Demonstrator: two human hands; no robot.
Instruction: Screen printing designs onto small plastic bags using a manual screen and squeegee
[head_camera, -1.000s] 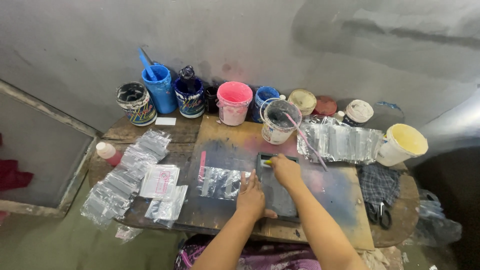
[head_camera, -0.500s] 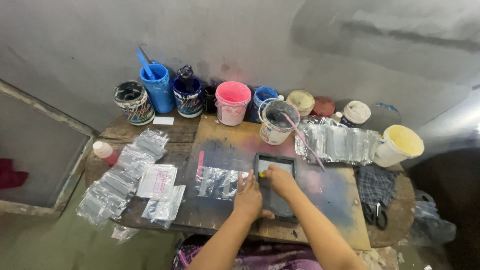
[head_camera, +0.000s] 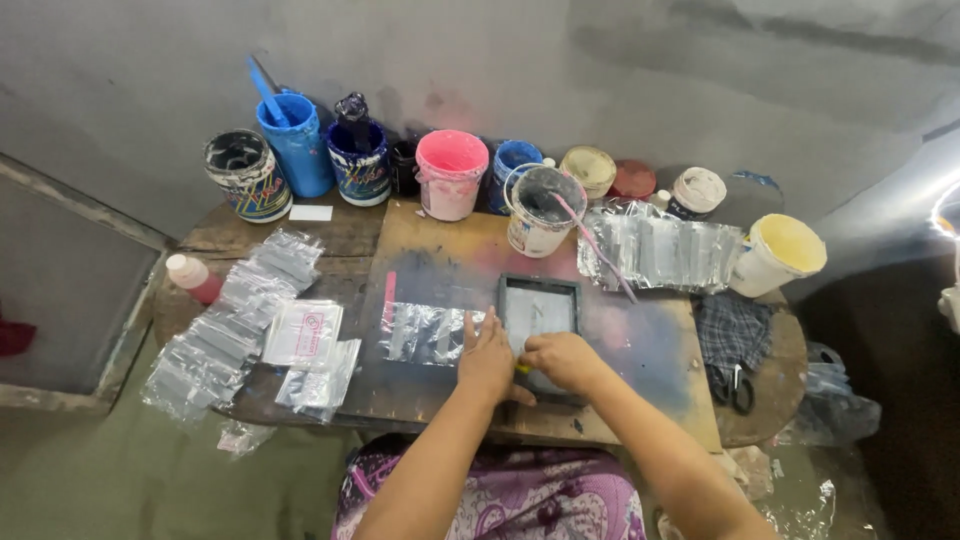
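Left hand (head_camera: 487, 362) flat, fingers spread, pressing on the left edge of a small dark printing frame (head_camera: 540, 310) near the front middle of the bench (head_camera: 440, 400). Right hand (head_camera: 562, 358) curled shut around a small yellow-tipped tool (head_camera: 521, 368), resting on the near part of the frame. Just left of the frame, touching the left hand's fingers, a strip of clear plastic pouches (head_camera: 425, 332). Further left, a printed white pouch (head_camera: 303, 333) among loose heaps of clear pouches (head_camera: 225, 335), beside a small red bottle (head_camera: 193, 278). Behind the frame, a white bucket (head_camera: 541, 210) with a pink stick leaning out, next to a silvery stack of pouches (head_camera: 665, 250). Along the wall, a row of paint pots: blue (head_camera: 297, 142), pink (head_camera: 451, 172), yellow-rimmed (head_camera: 780, 254). Far right, scissors (head_camera: 732, 384) on a checked cloth (head_camera: 731, 330).
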